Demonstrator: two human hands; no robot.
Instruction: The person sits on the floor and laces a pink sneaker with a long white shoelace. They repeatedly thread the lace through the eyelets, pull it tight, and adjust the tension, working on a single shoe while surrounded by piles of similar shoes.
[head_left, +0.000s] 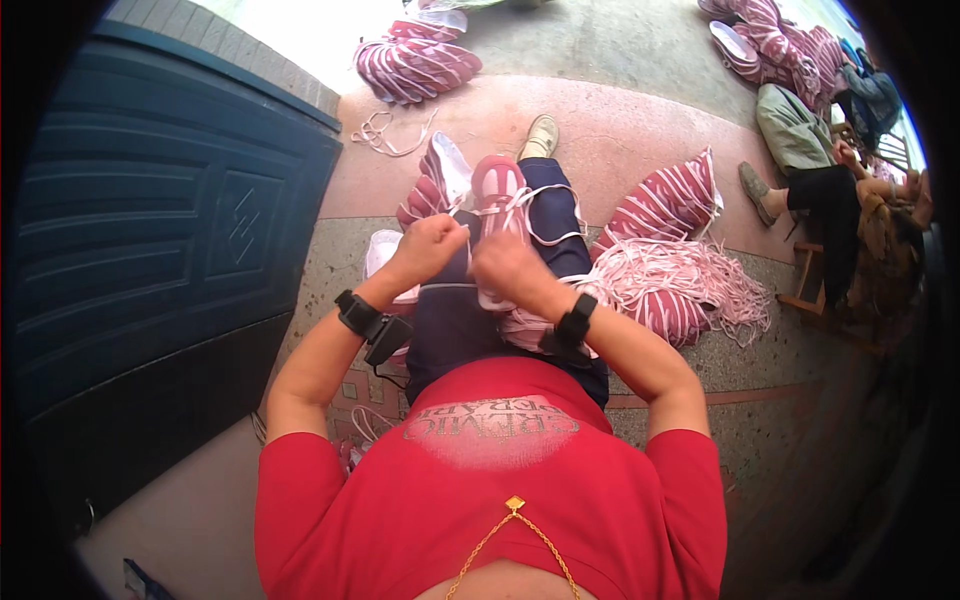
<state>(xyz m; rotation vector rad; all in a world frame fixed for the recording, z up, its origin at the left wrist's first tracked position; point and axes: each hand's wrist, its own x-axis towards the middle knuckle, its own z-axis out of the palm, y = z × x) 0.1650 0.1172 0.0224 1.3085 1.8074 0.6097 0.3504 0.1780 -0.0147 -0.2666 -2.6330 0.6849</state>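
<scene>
A pink and white sneaker (pixel 497 190) lies toe-away across my lap, with a white shoelace (pixel 548 190) threaded in its front and looping out to the right. My left hand (pixel 436 246) is closed in a pinch just left of the shoe, gripping a pale lace end by the fingertips. Over the shoe's middle rests my right hand (pixel 508 266), fingers curled and slightly blurred; what they hold is hidden. Beyond my left hand stand more pink shoes (pixel 436 180) with white linings, and a white-lined one (pixel 382 255) sits beside my left forearm.
Right of my legs lie a stacked row of pink shoes (pixel 660 205) and a heap of pale laces (pixel 690 280). Another shoe pile (pixel 415 68) is ahead, near loose laces (pixel 390 135). A dark blue door (pixel 180 190) stands left. Another person (pixel 810 180) sits at right.
</scene>
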